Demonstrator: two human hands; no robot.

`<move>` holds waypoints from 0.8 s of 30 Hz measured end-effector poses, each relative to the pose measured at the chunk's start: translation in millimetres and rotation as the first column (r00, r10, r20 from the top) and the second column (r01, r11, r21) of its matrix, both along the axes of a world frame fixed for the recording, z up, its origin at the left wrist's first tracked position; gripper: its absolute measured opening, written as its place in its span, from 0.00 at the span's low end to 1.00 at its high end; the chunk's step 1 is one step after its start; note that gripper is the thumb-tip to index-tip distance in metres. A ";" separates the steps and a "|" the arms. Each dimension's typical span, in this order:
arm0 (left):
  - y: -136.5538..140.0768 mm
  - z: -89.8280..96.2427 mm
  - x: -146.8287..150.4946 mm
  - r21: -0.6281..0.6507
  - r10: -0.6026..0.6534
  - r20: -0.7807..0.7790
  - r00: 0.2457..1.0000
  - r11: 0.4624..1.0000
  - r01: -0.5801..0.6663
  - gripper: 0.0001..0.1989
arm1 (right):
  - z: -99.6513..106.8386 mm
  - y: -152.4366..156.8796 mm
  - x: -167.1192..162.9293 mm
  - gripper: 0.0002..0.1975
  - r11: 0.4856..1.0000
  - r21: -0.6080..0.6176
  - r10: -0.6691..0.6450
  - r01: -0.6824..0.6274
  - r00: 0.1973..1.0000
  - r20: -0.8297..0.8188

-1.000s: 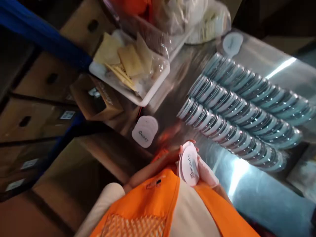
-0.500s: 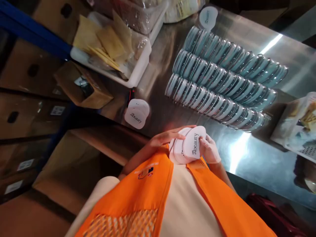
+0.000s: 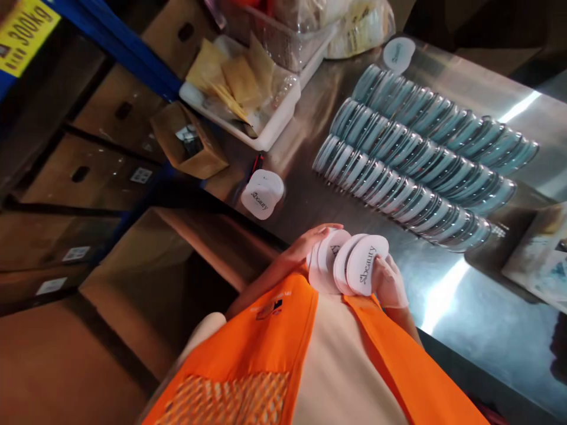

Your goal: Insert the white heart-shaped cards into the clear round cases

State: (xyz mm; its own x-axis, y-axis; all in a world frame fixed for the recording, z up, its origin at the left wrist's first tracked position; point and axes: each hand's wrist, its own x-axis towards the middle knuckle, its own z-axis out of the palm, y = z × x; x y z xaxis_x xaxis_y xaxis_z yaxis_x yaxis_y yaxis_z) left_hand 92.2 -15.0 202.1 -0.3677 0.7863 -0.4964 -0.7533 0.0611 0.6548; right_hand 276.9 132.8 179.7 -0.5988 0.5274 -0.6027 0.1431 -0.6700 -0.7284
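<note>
Close to my chest, a fanned stack of white rounded cards [image 3: 367,267] printed "beauty" is spread between both hands. My left hand [image 3: 315,241] is closed on the left part of the stack, its fingers along the cards' upper edge. On the other side my right hand [image 3: 388,277], in a pale glove or covering, pinches the right-hand cards. Another small pile of the same cards [image 3: 262,195] lies on the metal table [image 3: 305,195], beside a red and black tool [image 3: 256,165]. A single card [image 3: 399,54] rests at the table's far edge.
Three rows of clear round cases [image 3: 411,183] stand on edge across the table. A white tray [image 3: 270,141] with yellow envelopes and a small cardboard box [image 3: 208,162] sit at the left. A plastic basket [image 3: 531,260] is at the right. Large cartons [image 3: 133,283] stand at lower left.
The cards have spread wider, with a gap opening between a left and a right group. My left fingers have drawn back to the stack's upper left edge. The view has shifted left.
</note>
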 end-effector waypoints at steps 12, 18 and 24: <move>-11.4 -28.9 24.1 -0.035 0.146 -0.422 0.895 0.984 -0.177 0.48 | -6.0 -20.7 -54.5 0.21 0.982 0.186 0.028 -0.037 0.998 0.052; -45.1 -18.9 -26.5 -0.108 0.053 -0.567 0.822 0.984 -0.138 0.32 | -13.2 -44.5 -78.6 0.24 0.931 0.075 0.362 -0.356 0.927 -0.100; -115.4 -38.2 -175.0 -0.370 -0.348 -0.511 0.786 0.914 0.165 0.36 | -32.5 -3.0 -80.6 0.35 0.949 0.197 0.224 -0.247 0.966 0.132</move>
